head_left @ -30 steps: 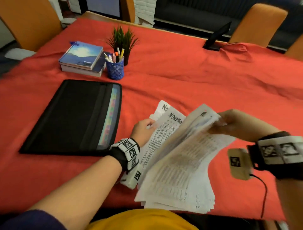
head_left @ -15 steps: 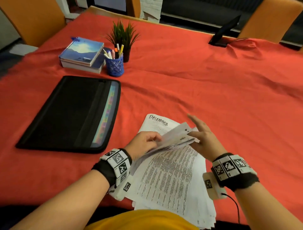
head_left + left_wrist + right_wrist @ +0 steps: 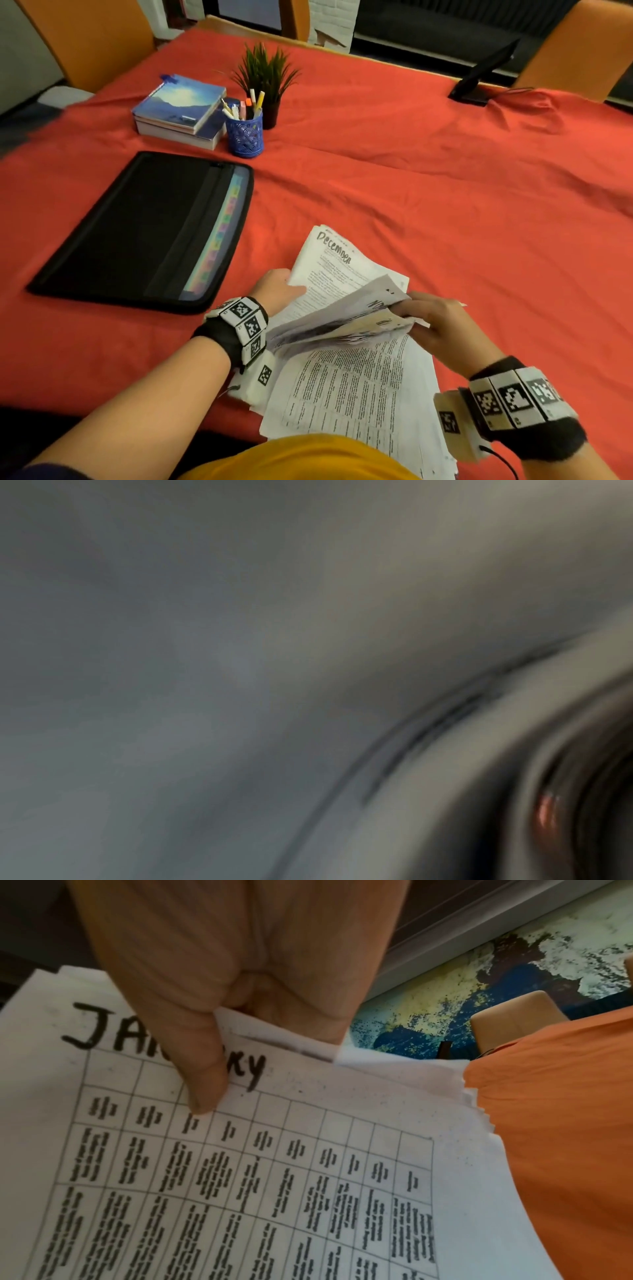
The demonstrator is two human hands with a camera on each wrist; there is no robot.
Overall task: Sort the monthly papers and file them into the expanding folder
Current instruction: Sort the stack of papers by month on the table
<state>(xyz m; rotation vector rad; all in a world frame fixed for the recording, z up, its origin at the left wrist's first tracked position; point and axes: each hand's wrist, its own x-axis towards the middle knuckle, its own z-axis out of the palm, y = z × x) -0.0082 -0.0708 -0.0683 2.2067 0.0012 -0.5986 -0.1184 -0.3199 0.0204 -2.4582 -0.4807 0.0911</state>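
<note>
A red-clothed table (image 3: 428,178) filled the head view, ringed by orange chairs (image 3: 85,37), with a dark sofa along the far wall. On the table's left lay the black expanding folder (image 3: 137,229), flat, its coloured tabs showing along the right edge. Beyond it sat a stack of books (image 3: 178,109), a blue pen cup (image 3: 245,135) touching the stack, and a small potted plant (image 3: 263,78) just behind the cup. A dark tablet on a stand (image 3: 479,82) stood at the far right.

At the near edge, the stack of papers (image 3: 359,387) rested on the cloth, part of it lifted and fanned between both hands. The left hand (image 3: 277,291) held the raised sheets at their left side, thumb over a page headed "December" (image 3: 334,251). The right hand (image 3: 442,325) pinched the fanned edges.

The right wrist camera alone showed that pinch close up: the thumb (image 3: 202,1069) pressed on a gridded sheet headed "January" (image 3: 240,1177), the letters partly covered, with a mottled blue-and-yellow wall (image 3: 479,993) behind. The left wrist view was a grey blur, with nothing identifiable in it.
</note>
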